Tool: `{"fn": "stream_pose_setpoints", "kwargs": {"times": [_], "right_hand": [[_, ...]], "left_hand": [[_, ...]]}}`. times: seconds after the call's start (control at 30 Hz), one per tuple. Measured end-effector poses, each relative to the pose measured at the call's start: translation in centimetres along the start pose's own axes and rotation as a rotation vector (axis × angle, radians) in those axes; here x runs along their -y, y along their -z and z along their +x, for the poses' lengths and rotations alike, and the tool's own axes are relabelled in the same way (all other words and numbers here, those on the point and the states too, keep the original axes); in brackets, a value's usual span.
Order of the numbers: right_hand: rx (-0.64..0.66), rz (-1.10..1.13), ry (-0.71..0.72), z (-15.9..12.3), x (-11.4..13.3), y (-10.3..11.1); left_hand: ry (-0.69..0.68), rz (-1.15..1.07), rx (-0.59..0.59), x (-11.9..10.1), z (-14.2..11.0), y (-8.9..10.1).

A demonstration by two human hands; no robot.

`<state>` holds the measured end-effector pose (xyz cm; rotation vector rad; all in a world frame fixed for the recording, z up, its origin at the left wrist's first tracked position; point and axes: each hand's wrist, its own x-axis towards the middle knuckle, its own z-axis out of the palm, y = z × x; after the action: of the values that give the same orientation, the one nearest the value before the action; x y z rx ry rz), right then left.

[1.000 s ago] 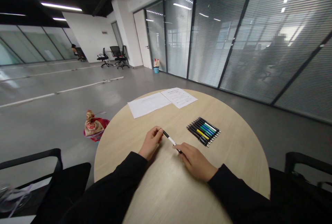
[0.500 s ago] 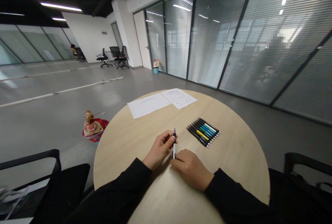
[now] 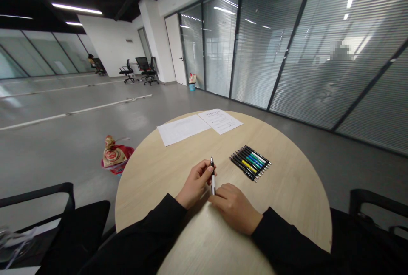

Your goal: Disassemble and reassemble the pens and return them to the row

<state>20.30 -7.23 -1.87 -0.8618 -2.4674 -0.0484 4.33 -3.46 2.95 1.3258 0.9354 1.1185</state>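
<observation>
A black pen with a white barrel section [image 3: 213, 183] stands nearly upright over the near middle of the table, its pointed tip up. My left hand [image 3: 195, 185] pinches its upper part between thumb and fingers. My right hand [image 3: 236, 208] is curled around the pen's lower end, which is partly hidden by its thumb and fingers. Right of my hands, a row of several pens [image 3: 250, 163] lies side by side on the table, black with white, green, blue and yellow bands, all slanting the same way.
Two printed paper sheets [image 3: 183, 129] lie at the far side of the round wooden table [image 3: 143, 173]. A red bin with a paper bag [image 3: 115, 156] stands on the floor to the left. Black chairs [image 3: 54, 219] flank the table.
The pen's upper end has tilted slightly to the left in my fingers. Both hands stay in nearly the same place, and the row of pens is unmoved.
</observation>
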Motion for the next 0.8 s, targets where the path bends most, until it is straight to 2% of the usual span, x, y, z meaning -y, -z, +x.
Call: {"fn": "stream_pose_setpoints", "kwargs": {"times": [0.4, 0.6, 0.8], "right_hand": [[0.088, 0.060, -0.049, 0.3, 0.3, 0.9], [0.083, 0.111, -0.098, 0.6, 0.4, 1.4], [0.061, 0.145, -0.052, 0.3, 0.4, 1.3]], "left_hand": [[0.026, -0.030, -0.003, 0.5, 0.1, 0.1], [0.057, -0.049, 0.033, 1.0, 0.1, 0.4], [0.096, -0.092, 0.070, 1.2, -0.1, 0.3]]}}
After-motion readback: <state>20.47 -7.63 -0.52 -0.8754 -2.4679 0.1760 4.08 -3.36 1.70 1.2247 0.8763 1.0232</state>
